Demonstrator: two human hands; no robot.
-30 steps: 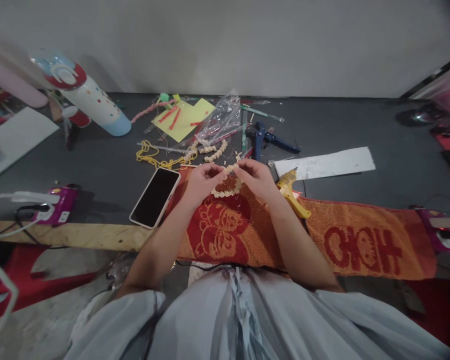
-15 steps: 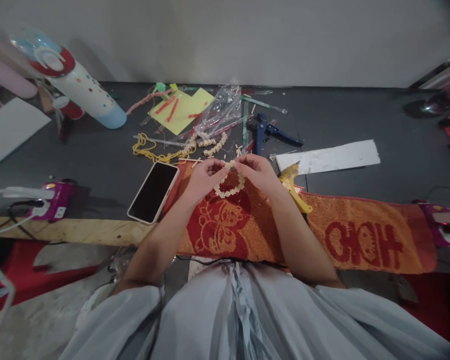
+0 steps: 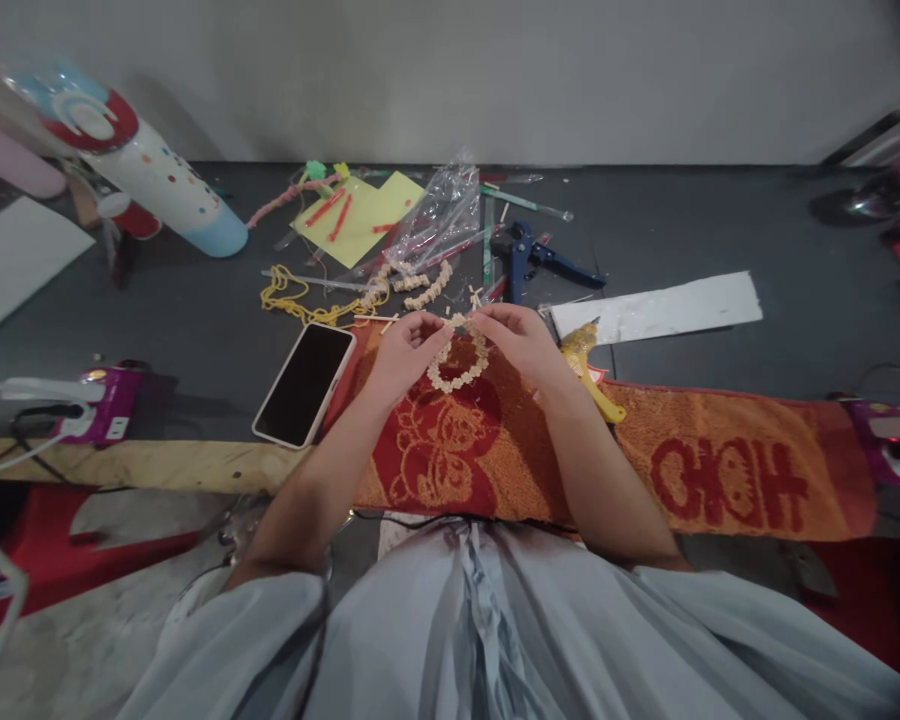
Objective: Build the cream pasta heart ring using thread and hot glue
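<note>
A ring of pale cream beads (image 3: pixel 459 381) hangs between my hands above the orange and red towel (image 3: pixel 540 460). My left hand (image 3: pixel 414 345) is closed, thumb and fingers pinching the ring's upper left. Opposite it, my right hand (image 3: pixel 519 338) pinches the ring's upper right. The exact spot under the fingertips is too small to make out. Just beyond the hands lie short curved pieces of similar beads (image 3: pixel 429 288). A yellow glue gun (image 3: pixel 594 380) rests by my right wrist, and a phone (image 3: pixel 305 384) with a dark screen by my left forearm.
Behind the hands lie a yellow cord (image 3: pixel 289 296), yellow paper (image 3: pixel 360 222) with red strips, a clear plastic bag (image 3: pixel 444 215) and blue cutters (image 3: pixel 523 258). A white strip (image 3: pixel 667 308) is at right. A dotted bottle (image 3: pixel 172 180) and a purple power socket (image 3: pixel 109 403) stand at left.
Both hands still pinch the bead ring in nearly the same place. The fingers have shifted slightly, with a slightly wider gap between the fingertips. The view has moved a little.
</note>
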